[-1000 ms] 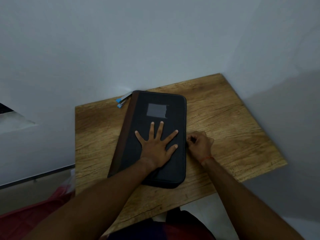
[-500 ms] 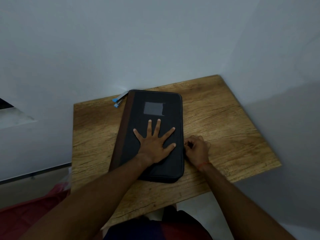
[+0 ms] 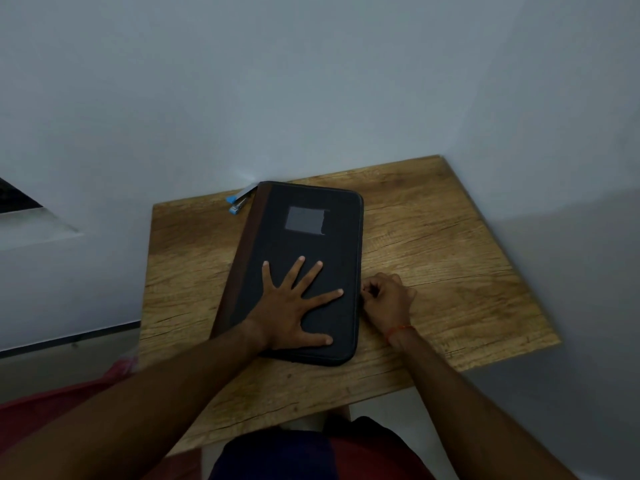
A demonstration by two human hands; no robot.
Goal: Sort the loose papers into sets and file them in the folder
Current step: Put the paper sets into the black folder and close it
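Note:
A black zip folder (image 3: 341,247) with a brown spine and a grey label patch lies closed on the wooden table (image 3: 450,271). My left hand (image 3: 294,313) rests flat on its near half, fingers spread and straight. My right hand (image 3: 388,301) sits against the folder's right edge with curled fingers, thumb and forefinger pinching at the zip there. The zip pull itself is too small and dark to make out. No loose papers are in view.
A blue and silver stapler (image 3: 239,200) lies at the table's far edge, just left of the folder's top corner. Grey walls stand behind and to the right of the table. Bare wood shows on both sides of the folder.
My right hand has slid a little toward me along the folder's right edge. My left hand stays flat on the cover. The view has shifted slightly.

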